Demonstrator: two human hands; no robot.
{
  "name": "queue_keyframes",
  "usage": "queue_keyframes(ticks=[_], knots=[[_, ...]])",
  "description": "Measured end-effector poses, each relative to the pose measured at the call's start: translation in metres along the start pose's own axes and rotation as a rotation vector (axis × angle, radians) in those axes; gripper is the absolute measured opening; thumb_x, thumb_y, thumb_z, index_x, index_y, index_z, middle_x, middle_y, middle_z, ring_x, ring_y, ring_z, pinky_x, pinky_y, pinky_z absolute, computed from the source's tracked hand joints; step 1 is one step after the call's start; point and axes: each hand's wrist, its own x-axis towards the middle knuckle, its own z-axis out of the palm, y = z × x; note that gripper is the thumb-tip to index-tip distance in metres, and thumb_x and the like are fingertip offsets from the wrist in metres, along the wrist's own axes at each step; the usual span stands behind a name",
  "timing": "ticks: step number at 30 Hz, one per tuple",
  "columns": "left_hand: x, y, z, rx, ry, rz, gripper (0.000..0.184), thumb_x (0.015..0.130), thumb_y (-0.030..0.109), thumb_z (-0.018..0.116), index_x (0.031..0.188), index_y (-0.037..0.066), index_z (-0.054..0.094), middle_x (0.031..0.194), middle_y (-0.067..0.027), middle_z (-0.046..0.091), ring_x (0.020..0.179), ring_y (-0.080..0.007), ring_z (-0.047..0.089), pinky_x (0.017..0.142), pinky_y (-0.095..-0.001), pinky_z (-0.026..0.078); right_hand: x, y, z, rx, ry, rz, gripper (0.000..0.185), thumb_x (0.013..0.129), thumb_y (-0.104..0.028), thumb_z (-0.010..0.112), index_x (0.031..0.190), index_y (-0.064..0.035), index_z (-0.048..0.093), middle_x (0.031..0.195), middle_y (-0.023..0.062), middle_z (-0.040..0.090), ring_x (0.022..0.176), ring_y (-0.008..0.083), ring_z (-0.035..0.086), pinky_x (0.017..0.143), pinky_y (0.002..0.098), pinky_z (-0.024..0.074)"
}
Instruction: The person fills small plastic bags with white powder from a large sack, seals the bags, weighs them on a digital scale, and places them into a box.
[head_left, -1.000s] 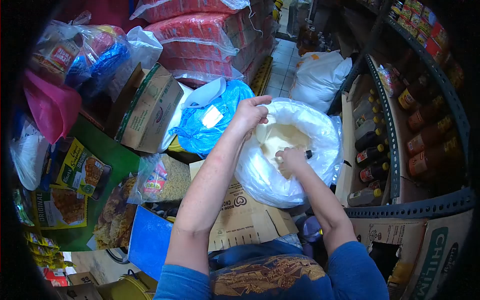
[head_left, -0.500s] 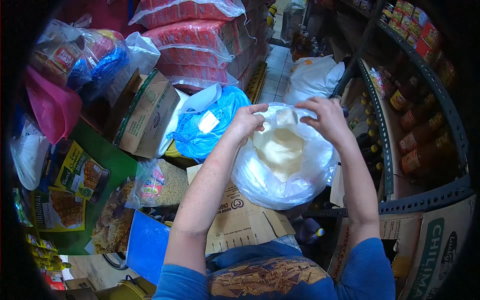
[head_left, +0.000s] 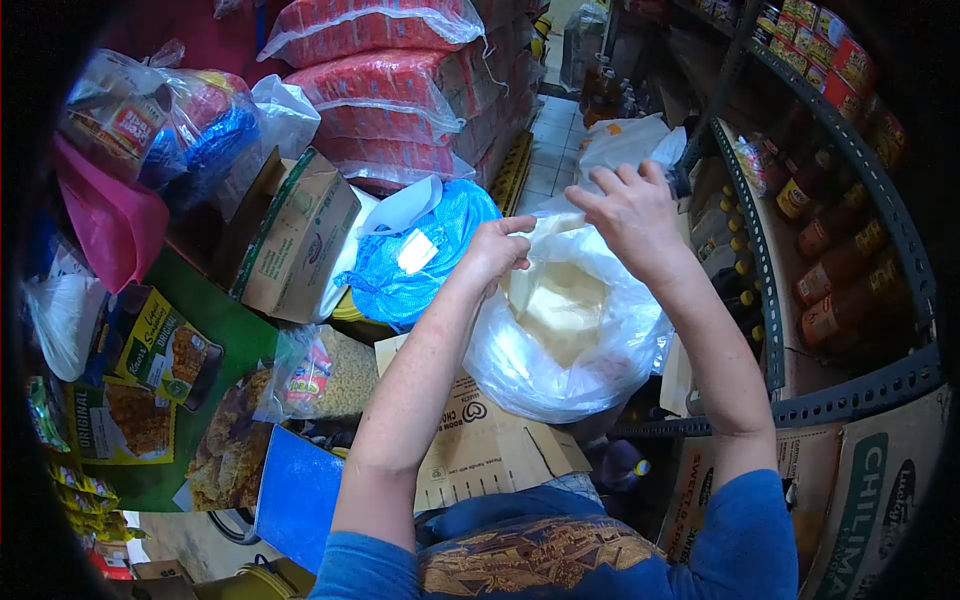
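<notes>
A big white plastic sack [head_left: 625, 365], its mouth rolled open, stands in front of me with pale cream powder inside. Over its opening hangs a thin clear plastic bag [head_left: 560, 290], glossy in the light, with the powder showing behind or through it. My left hand [head_left: 495, 252] pinches the left side of the clear bag, index finger pointing right. At the upper right of the sack is my right hand [head_left: 632, 215], raised, with thumb and index finger at the bag's upper edge and the other fingers lifted. Its exact grip is partly hidden.
A blue plastic bag [head_left: 425, 260] and an open carton [head_left: 305, 240] stand left of the sack. Flattened cardboard [head_left: 490, 455] lies nearer me. Metal shelving [head_left: 765, 260] with bottles rises on the right; red wrapped bales [head_left: 375, 90] are stacked behind.
My right hand has risen a little and moved left. The clear bag now hangs longer and smoother over the powder. My left hand has barely shifted.
</notes>
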Motion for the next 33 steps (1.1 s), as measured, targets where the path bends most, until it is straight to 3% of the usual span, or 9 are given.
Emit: queue_keyframes(ticks=[4,6,9,15,25,28,31,32,33], knots=[[-0.001,-0.002,0.001,-0.002,0.006,0.024,0.051,0.074,-0.006,0.054,0.125,-0.003,0.059,0.114,-0.0092,0.065,0.069,-0.0104,0.059,0.063,-0.0232,0.050,-0.035,-0.002,0.007,0.163,-0.145,0.205,0.039,0.075,-0.024,0.074,0.112,-0.0229,0.063,0.097,0.0039,0.064,0.094,0.0223,0.062,0.086,0.0412,0.0388],[0.000,-0.004,-0.001,-0.003,-0.005,0.033,0.051,0.075,-0.006,0.054,0.125,-0.003,0.059,0.114,-0.0092,0.065,0.068,-0.0103,0.059,0.063,-0.0234,0.050,-0.066,-0.017,0.041,0.260,-0.497,0.287,0.043,0.076,-0.024,0.075,0.116,-0.0230,0.063,0.101,0.0046,0.065,0.100,0.0248,0.062,0.090,0.0440,0.0390],[0.004,-0.012,-0.005,0.091,-0.019,0.037,0.050,0.076,-0.003,0.056,0.125,-0.003,0.059,0.111,-0.0082,0.066,0.067,-0.0092,0.057,0.062,-0.0234,0.049,-0.108,-0.054,0.078,0.148,-0.176,0.202,0.050,0.077,-0.023,0.074,0.124,-0.0207,0.059,0.107,0.0058,0.065,0.105,0.0280,0.059,0.093,0.0510,0.0369],[0.004,-0.012,-0.004,0.313,-0.075,0.066,0.048,0.079,0.003,0.062,0.126,0.001,0.060,0.103,-0.0062,0.068,0.066,-0.0087,0.055,0.062,-0.0233,0.048,-0.053,-0.054,0.063,0.725,-0.264,0.205,0.045,0.082,-0.018,0.066,0.125,-0.0177,0.056,0.093,0.0082,0.065,0.088,0.0306,0.064,0.077,0.0454,0.0477],[-0.012,0.007,-0.016,0.069,0.039,0.152,0.042,0.077,0.016,0.063,0.114,-0.003,0.065,0.092,-0.0091,0.068,0.073,-0.0174,0.064,0.067,-0.0294,0.052,-0.036,-0.044,0.072,0.880,-0.063,0.119,0.007,0.083,-0.002,0.060,0.090,-0.0033,0.060,0.085,0.0141,0.063,0.081,0.0330,0.063,0.072,0.0398,0.0512],[-0.012,0.020,-0.020,0.851,-0.009,0.162,0.045,0.077,0.043,0.068,0.083,-0.002,0.071,0.077,-0.0179,0.068,0.075,-0.0277,0.066,0.070,-0.0401,0.051,-0.042,-0.042,0.059,0.921,-0.020,0.104,0.009,0.078,-0.003,0.059,0.086,-0.0048,0.057,0.083,0.0139,0.061,0.082,0.0340,0.062,0.071,0.0428,0.0495],[-0.018,0.021,-0.011,0.925,-0.080,0.298,0.043,0.080,0.044,0.065,0.080,0.001,0.072,0.078,-0.0189,0.068,0.075,-0.0325,0.066,0.071,-0.0417,0.051,-0.051,-0.041,0.051,0.892,-0.007,0.074,0.010,0.078,-0.002,0.059,0.087,-0.0045,0.057,0.083,0.0134,0.061,0.082,0.0332,0.061,0.071,0.0425,0.0496],[-0.018,0.024,-0.008,0.963,-0.151,0.109,0.042,0.086,0.041,0.062,0.090,0.000,0.071,0.113,-0.0174,0.062,0.106,-0.0322,0.059,0.093,-0.0392,0.045,-0.055,-0.041,0.046,0.889,-0.030,0.081,0.007,0.080,-0.003,0.060,0.086,-0.0042,0.057,0.082,0.0136,0.061,0.080,0.0330,0.062,0.070,0.0421,0.0499],[-0.018,0.025,-0.006,0.962,-0.149,0.116,0.042,0.086,0.041,0.062,0.090,0.000,0.071,0.113,-0.0174,0.062,0.106,-0.0322,0.059,0.093,-0.0392,0.045,-0.058,-0.040,0.041,0.884,-0.027,0.079,0.007,0.080,-0.003,0.060,0.086,-0.0042,0.057,0.082,0.0136,0.061,0.080,0.0330,0.062,0.070,0.0421,0.0499]])
